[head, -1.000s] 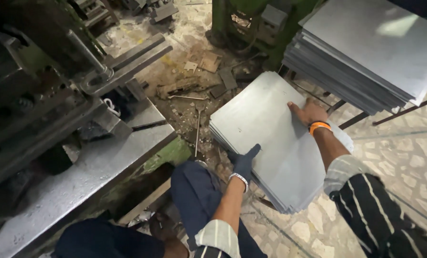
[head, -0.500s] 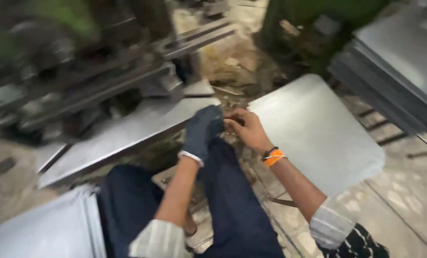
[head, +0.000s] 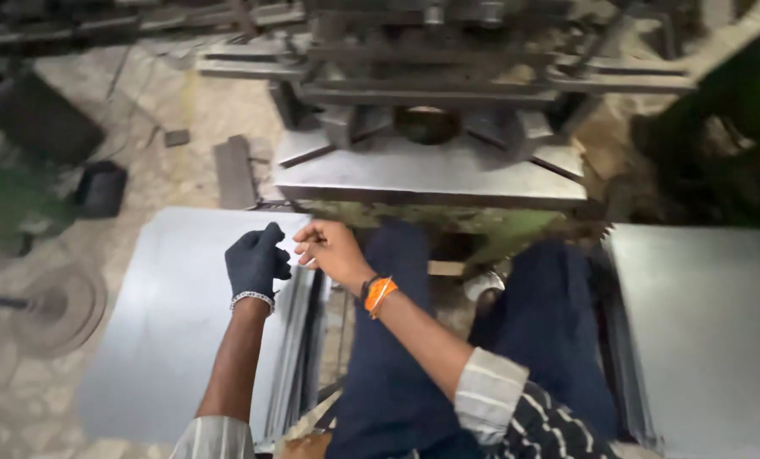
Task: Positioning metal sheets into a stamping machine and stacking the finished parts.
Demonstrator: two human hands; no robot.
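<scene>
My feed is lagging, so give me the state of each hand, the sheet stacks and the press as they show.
left hand: dark glove on, curled, over the left sheet stack
right hand: bare, orange band at wrist, fingers at the glove
left sheet stack: flat by left knee
right sheet stack: flat by right leg
press bed: bare, no sheet on it
</scene>
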